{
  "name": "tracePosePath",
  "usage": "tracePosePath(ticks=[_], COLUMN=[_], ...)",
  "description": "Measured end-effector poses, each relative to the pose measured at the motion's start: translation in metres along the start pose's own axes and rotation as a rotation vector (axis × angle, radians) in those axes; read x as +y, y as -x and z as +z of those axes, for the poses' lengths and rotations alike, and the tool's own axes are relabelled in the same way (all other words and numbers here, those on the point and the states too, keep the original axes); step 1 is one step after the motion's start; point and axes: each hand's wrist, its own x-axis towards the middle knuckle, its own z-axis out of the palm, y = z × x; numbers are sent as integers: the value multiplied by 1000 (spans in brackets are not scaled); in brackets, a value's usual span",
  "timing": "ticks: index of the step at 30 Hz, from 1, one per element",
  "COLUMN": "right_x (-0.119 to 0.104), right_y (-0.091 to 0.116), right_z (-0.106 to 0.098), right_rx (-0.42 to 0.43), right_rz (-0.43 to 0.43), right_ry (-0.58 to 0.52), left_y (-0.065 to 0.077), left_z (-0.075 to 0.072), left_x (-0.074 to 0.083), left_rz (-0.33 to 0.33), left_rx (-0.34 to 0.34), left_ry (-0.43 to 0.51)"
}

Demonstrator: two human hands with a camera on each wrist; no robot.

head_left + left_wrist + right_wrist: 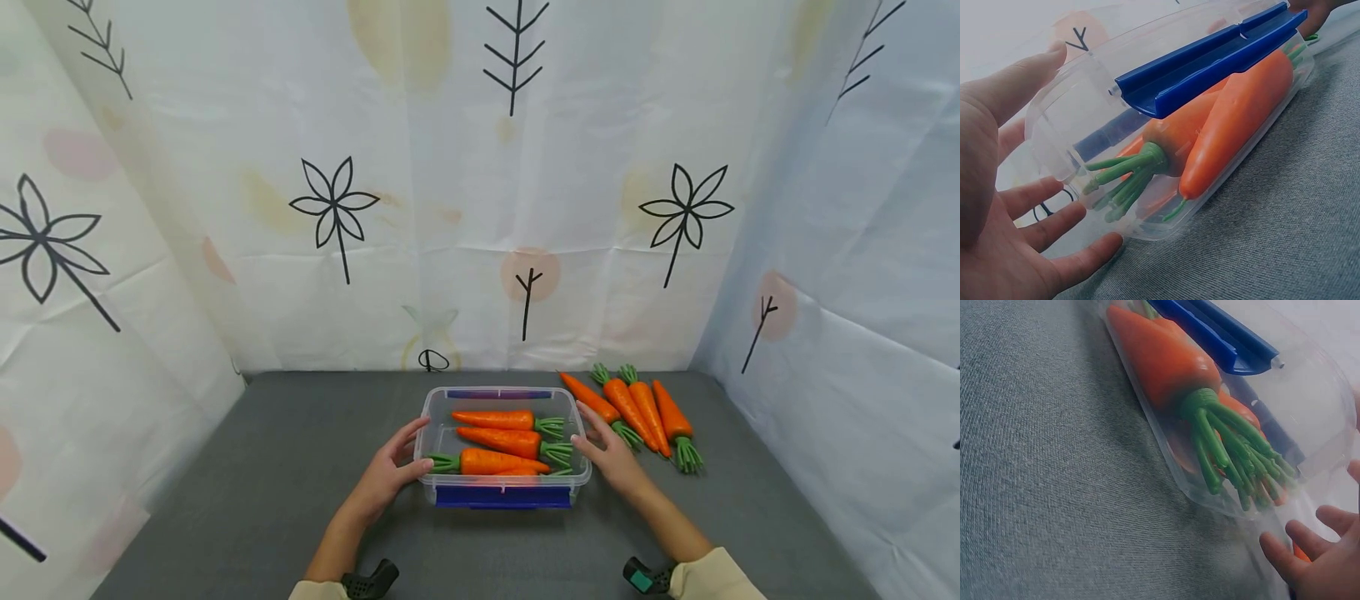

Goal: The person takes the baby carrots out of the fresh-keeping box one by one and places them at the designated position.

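Observation:
A clear plastic food container [583, 467] with blue latches [502, 497] sits lidless on the grey table, several orange carrots [497, 439] with green stems lying inside it. At its left end is my left hand [390, 468], thumb by the near left corner and fingers spread along the side wall. My right hand [613, 457] is at the opposite end, fingers extended and fingertips close to the right rim. Through the container wall, the left wrist view shows a carrot [1241, 119] pressed near the front side. Another carrot's green stem [1229, 447] fans out in the right wrist view.
Several more carrots [672, 410] lie on the table to the right of the container, beyond my right hand. A white patterned cloth [450, 292] hangs behind the grey tabletop [300, 450] and along both sides.

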Motion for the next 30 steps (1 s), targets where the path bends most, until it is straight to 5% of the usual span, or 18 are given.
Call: tracePosePath(ticks=[15, 30], right_x=[0, -1], right_y=[0, 1], right_z=[0, 2], right_rx=[-84, -80], right_rz=[-28, 9], right_ry=[-45, -54], left_y=[0, -6], left_z=[1, 6], left_x=[14, 56], left_rz=[-23, 190], left_rx=[48, 9], left_ry=[-68, -516])
